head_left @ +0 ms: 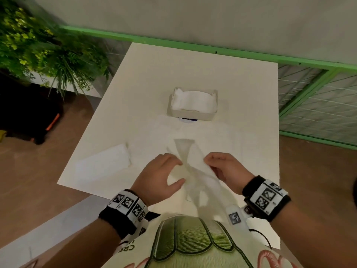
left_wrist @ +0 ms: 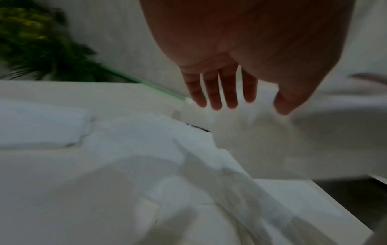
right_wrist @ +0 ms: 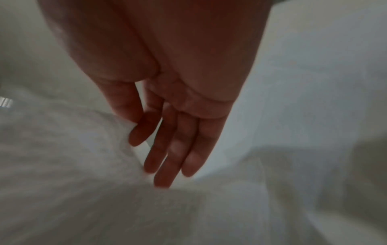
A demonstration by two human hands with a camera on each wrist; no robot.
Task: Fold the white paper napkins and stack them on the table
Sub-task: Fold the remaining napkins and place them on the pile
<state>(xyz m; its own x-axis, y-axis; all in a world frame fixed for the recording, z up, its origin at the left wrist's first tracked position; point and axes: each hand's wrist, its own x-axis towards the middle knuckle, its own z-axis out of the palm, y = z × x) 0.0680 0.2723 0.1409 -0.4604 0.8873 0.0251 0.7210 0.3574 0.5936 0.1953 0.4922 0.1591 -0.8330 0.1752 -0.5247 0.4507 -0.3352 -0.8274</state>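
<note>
A thin white napkin (head_left: 190, 151), crumpled and partly lifted, sits over the near middle of the white table (head_left: 241, 93). My right hand (head_left: 218, 167) pinches its right edge; the right wrist view shows the thumb and forefinger of that hand (right_wrist: 136, 131) closed on the paper (right_wrist: 73, 140). My left hand (head_left: 164, 171) hovers at the napkin's left side. Seen from the left wrist, this hand (left_wrist: 230, 92) has straight, spread fingers above the napkin (left_wrist: 188, 165) and holds nothing. A folded napkin stack (head_left: 104, 163) (left_wrist: 41, 126) lies at the table's left.
A white holder (head_left: 193, 113) full of napkins stands at the table's middle, just beyond my hands. A leafy plant (head_left: 38, 45) fills the far left, with a dark bag (head_left: 29, 117) on the floor below it. A green railing (head_left: 309, 89) runs behind and to the right.
</note>
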